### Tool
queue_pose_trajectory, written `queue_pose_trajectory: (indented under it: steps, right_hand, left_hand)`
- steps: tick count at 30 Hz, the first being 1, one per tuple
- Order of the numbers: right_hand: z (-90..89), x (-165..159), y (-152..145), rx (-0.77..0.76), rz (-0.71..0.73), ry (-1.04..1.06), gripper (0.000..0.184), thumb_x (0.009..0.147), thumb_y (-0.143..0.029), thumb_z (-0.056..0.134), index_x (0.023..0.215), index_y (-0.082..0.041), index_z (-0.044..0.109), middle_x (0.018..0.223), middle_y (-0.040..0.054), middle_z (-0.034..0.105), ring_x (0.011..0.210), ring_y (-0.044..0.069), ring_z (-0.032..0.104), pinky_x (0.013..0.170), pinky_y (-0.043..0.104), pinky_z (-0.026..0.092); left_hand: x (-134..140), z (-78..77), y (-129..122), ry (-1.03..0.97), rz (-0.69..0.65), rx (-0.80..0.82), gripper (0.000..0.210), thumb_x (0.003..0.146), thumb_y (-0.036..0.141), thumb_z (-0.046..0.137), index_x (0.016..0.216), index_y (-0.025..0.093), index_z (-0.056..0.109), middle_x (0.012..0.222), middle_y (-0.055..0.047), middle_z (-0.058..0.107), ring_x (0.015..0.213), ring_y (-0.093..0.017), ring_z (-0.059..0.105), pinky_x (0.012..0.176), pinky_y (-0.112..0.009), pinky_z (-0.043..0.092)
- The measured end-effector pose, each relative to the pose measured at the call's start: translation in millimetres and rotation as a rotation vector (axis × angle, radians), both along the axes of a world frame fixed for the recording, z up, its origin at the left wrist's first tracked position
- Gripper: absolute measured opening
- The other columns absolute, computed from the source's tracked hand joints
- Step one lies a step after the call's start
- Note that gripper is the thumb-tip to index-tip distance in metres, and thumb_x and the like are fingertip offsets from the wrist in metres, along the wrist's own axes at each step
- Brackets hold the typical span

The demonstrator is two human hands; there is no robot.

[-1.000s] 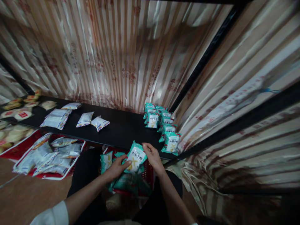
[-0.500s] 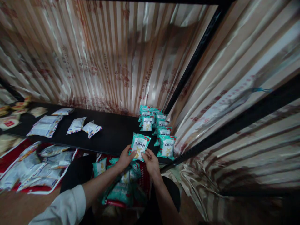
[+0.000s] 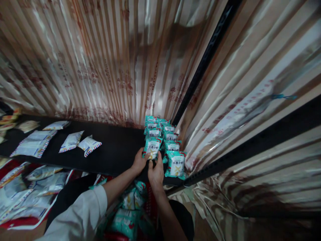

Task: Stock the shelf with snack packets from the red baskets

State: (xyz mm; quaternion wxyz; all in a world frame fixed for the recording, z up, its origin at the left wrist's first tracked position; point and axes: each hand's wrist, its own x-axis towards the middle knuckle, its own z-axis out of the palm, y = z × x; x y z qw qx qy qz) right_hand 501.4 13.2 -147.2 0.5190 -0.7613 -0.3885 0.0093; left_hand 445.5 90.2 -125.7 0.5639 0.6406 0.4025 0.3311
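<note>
Placement, apparently: pinching teal-and-white, pillow-shaped plastic packet (image 3: pixel 153 146) between left hand (image 3: pixel 139 161) and right hand (image 3: pixel 155 174), with similar packets (image 3: pixel 176 164) just beyond and rightward; calls for gentle, aligned release.

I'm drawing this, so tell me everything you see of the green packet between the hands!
The green packet looks like shiny plastic, red near its top right, its white front showing dark writing and yellow shapes. Puffy and seemingly closed, it's roughly upright over the black shelf, in front of other green packets. The left hand holds its left side; the right hand is at its lower right.
</note>
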Motion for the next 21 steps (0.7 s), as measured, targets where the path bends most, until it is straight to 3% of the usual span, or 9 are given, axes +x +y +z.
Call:
queue_pose_trajectory:
  steps: [5, 14, 21]
  right_hand:
    - [-7.8, 2.8, 13.8, -0.047, -0.016, -0.039, 0.055, 0.085, -0.026, 0.036, 0.138, -0.012, 0.029, 0.143, 0.0175, 0.031, 0.134, 0.028, 0.025, 0.103, 0.049, 0.031]
    - [-25.8, 14.6, 22.8, -0.130, -0.025, -0.040, 0.055, 0.084, -0.024, 0.033, 0.137, -0.011, 0.032, 0.147, 0.0173, 0.021, 0.135, 0.029, 0.022, 0.104, 0.049, 0.028]
    - [-30.2, 20.9, 26.4, -0.141, -0.023, -0.077, 0.055, 0.083, -0.021, 0.031, 0.137, -0.008, 0.030, 0.148, 0.0170, 0.017, 0.136, 0.028, 0.016, 0.105, 0.048, 0.026]
  left_hand:
    - [19.1, -2.9, 11.4, 0.032, 0.022, 0.022, 0.028, 0.080, 0.025, 0.053, 0.105, 0.015, 0.051, 0.096, -0.006, 0.064, 0.082, -0.014, 0.058, 0.076, -0.026, 0.046]
    - [33.0, -14.5, 27.0, 0.287, 0.001, 0.066, 0.035, 0.081, 0.031, 0.051, 0.111, 0.013, 0.055, 0.101, -0.010, 0.066, 0.088, -0.018, 0.061, 0.078, -0.027, 0.045]
    - [37.0, -13.0, 30.7, 0.414, 0.016, 0.221, 0.036, 0.085, 0.034, 0.046, 0.112, 0.014, 0.059, 0.107, -0.011, 0.064, 0.096, -0.021, 0.060, 0.085, -0.030, 0.044]
